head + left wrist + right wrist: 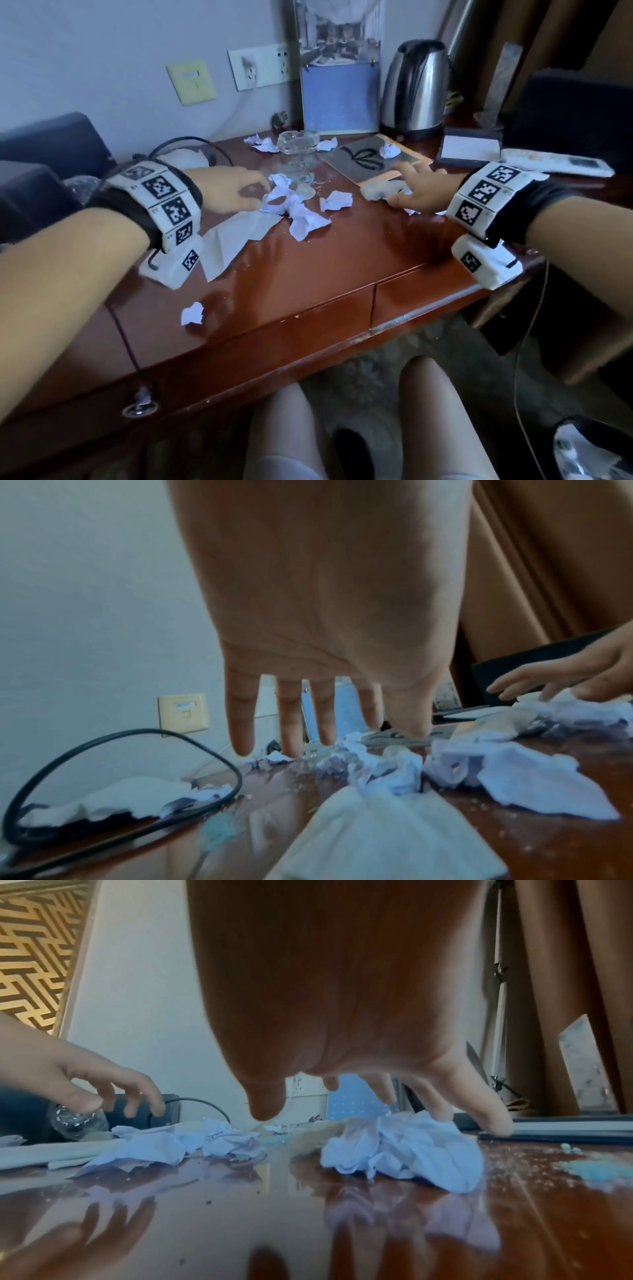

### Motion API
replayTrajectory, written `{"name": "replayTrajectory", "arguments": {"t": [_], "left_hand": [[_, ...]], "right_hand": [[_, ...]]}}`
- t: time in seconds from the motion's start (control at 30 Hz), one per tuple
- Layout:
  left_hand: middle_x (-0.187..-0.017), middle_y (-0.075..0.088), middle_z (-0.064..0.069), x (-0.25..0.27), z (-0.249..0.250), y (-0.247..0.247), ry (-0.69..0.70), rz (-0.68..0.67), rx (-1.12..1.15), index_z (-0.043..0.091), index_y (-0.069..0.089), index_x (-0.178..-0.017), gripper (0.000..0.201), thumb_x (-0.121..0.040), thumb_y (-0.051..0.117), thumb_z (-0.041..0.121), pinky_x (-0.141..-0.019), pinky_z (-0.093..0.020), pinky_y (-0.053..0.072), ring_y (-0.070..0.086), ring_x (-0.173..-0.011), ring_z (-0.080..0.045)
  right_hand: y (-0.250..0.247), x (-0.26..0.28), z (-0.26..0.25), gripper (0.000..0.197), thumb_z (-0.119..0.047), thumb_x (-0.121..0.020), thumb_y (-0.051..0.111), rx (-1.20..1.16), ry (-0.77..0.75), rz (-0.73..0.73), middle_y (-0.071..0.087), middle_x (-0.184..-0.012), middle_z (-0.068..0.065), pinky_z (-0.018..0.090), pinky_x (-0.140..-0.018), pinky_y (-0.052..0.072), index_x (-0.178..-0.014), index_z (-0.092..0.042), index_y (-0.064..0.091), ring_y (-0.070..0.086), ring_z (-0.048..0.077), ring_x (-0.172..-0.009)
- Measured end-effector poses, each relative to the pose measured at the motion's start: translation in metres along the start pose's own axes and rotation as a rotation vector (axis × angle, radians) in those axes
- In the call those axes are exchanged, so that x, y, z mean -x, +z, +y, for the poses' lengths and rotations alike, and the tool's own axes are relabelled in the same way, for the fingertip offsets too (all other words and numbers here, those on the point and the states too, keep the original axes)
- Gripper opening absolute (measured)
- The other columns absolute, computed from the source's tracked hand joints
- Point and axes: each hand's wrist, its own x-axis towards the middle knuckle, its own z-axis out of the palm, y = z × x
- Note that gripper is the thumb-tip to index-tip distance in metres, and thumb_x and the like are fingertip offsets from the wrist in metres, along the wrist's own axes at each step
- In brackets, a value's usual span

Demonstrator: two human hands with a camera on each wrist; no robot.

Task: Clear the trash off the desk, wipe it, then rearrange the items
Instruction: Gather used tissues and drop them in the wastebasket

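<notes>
Head view is showing both hands reaching out over the reddish desk (308,267), which is littered with crumpled paper. The left hand (229,188) is hovering at about ten o'clock from the desk's middle, its fingers (241,723) straight and spread apart, gripping nothing; the tips are coming down just beside a cluster of paper wads (294,209), though whether they are touching I cannot tell. A flat tissue sheet (236,240) is lying under that wrist. The right hand (421,188) is sitting at about two o'clock, fingers loosely splayed and open, the fingertips (496,1123) resting on a crumpled white wad (404,1148) (not curled round it, as far as the wrist view lets me see). A tipped glass (301,174) is lying between the two hands, and a glass ashtray (298,142) is standing behind it at twelve o'clock. One stray paper ball (192,313) is sitting alone near the front edge at seven o'clock. A steel kettle (416,89) is standing at the back, at one o'clock.
</notes>
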Motion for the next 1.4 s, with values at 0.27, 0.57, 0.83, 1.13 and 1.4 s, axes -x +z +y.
{"name": "replayTrajectory", "arguments": {"t": [0.27,0.57,0.83,1.13,1.4], "left_hand": [[-0.155,0.012,-0.003,-0.026,-0.007,0.008,0.013,-0.072,-0.017,0.042,0.009,-0.147,0.079,-0.084,0.05,0.064,-0.112,-0.047,0.023,0.022,-0.138,-0.032],[-0.159,-0.002,-0.006,-0.066,0.025,0.005,0.152,-0.191,0.042,0.047,0.001,-0.146,0.084,-0.082,0.052,0.064,-0.115,-0.047,0.012,0.004,-0.146,-0.028],[-0.153,0.008,0.003,-0.076,0.041,0.018,0.303,-0.24,-0.006,0.037,0.008,-0.148,0.082,-0.084,0.054,0.06,-0.113,-0.05,0.018,0.014,-0.141,-0.026],[-0.121,0.027,-0.002,-0.073,0.05,0.021,0.358,-0.19,-0.021,0.024,0.034,-0.13,0.042,-0.095,0.047,0.045,-0.094,-0.037,0.036,0.034,-0.107,-0.022],[-0.074,0.036,0.0,-0.055,0.047,0.007,0.435,-0.068,-0.008,0.014,0.035,-0.092,0.015,-0.099,0.045,0.023,-0.06,-0.031,0.019,0.035,-0.072,-0.019]], "right_hand": [[-0.001,-0.017,-0.017,0.073,-0.052,-0.095,0.038,0.044,0.012,-0.19,0.003,-0.157,0.016,0.046,-0.115,0.018,-0.15,-0.03,-0.005,0.024,0.037,-0.14],[0.002,-0.026,-0.04,0.066,-0.052,-0.097,0.033,0.114,-0.077,-0.29,-0.006,-0.159,0.007,0.042,-0.114,0.014,-0.15,-0.034,-0.002,0.014,0.034,-0.143],[0.014,-0.031,-0.033,0.059,-0.053,-0.096,0.028,0.059,-0.142,-0.384,0.007,-0.157,-0.002,0.046,-0.117,0.006,-0.148,-0.036,0.005,0.006,0.033,-0.144],[0.02,-0.019,-0.033,0.053,-0.053,-0.094,0.033,-0.093,-0.106,-0.323,0.016,-0.153,0.001,0.047,-0.116,0.009,-0.143,-0.042,0.019,0.009,0.034,-0.142],[0.017,-0.002,-0.05,0.054,-0.052,-0.097,0.03,-0.098,-0.066,-0.311,0.013,-0.154,0.001,0.046,-0.114,0.013,-0.147,-0.035,0.017,0.011,0.033,-0.141]]}}
